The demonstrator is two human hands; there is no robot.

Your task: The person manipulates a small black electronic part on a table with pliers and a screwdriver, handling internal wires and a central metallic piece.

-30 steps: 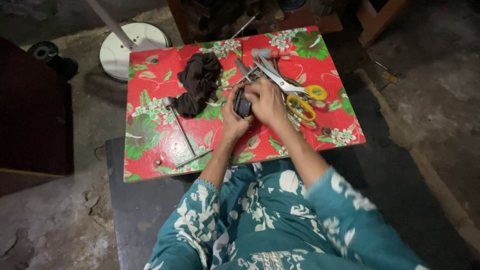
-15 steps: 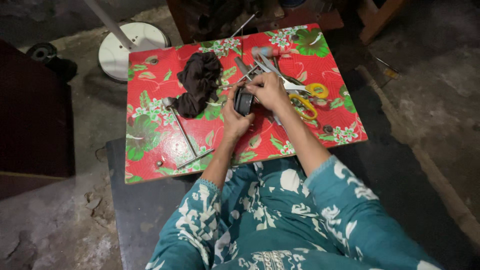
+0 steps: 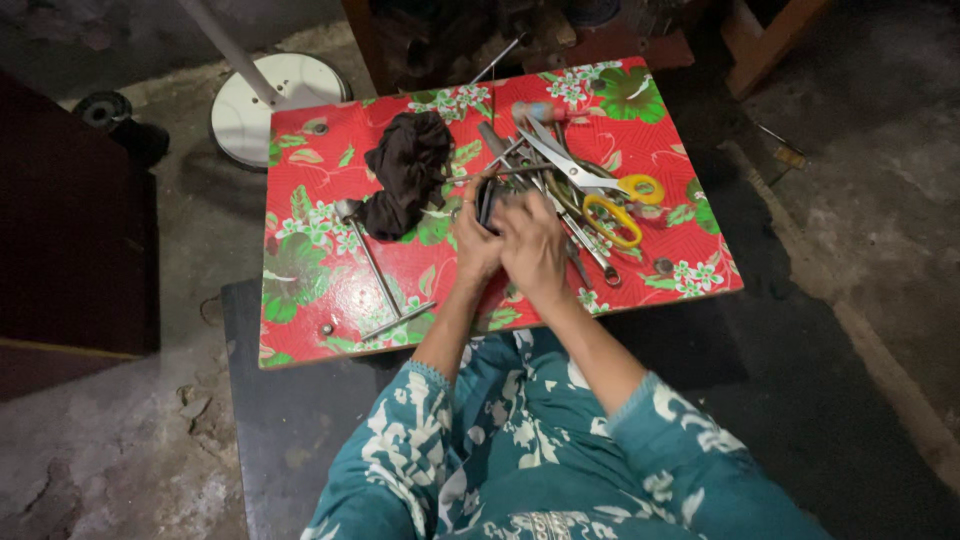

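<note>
at frame centre my left hand (image 3: 473,240) and right hand (image 3: 535,245) clamp together round a small dark part (image 3: 487,203); it looks rigid, light, best pinched at its edges.

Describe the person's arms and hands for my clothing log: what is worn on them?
Both arms wear loose teal sleeves with a white floral print, the left sleeve and right sleeve ending below the elbow in a narrow trimmed edge. The forearms are bare. The left hand and right hand are gloveless; rings or bangles cannot be made out.
</note>
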